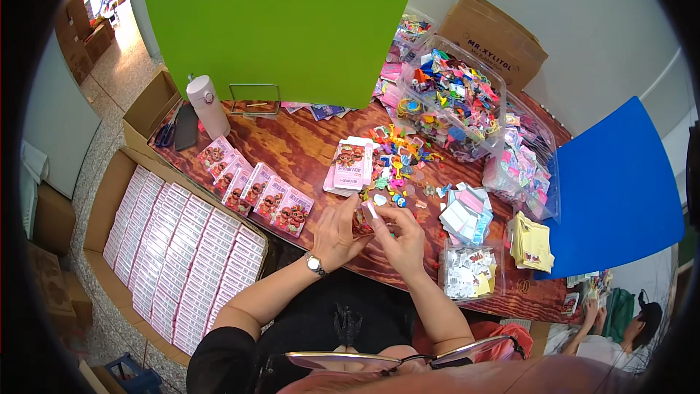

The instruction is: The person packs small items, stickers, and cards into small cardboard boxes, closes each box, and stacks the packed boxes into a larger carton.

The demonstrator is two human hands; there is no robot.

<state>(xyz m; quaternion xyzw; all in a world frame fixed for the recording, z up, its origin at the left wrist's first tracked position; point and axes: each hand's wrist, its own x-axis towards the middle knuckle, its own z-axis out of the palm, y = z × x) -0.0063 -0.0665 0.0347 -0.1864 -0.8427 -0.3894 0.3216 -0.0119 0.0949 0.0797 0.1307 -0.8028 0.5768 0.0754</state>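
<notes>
My left hand (pixel 337 233), with a watch on its wrist, and my right hand (pixel 400 236) meet over the table's near edge. Between them they hold a small printed carton (pixel 361 223), fingers closed on both sides. A pale flap of it shows by the right thumb; much of the rest is covered by my fingers. Just beyond lies a stack of flat pink cartons (pixel 350 165). Small colourful plastic toys (pixel 397 160) are scattered to its right. A slanting row of filled pink boxes (pixel 271 199) lies to the left of my hands.
A large cardboard box (pixel 102 248) packed with pink boxes stands at left. Clear bins of toys (pixel 456 95) and packets (pixel 519 164) are at right, near card piles (pixel 465 213), yellow packets (pixel 531 242) and a small tray (pixel 470 273). A bottle (pixel 208 107) stands far left. Another person (pixel 627 328) works at lower right.
</notes>
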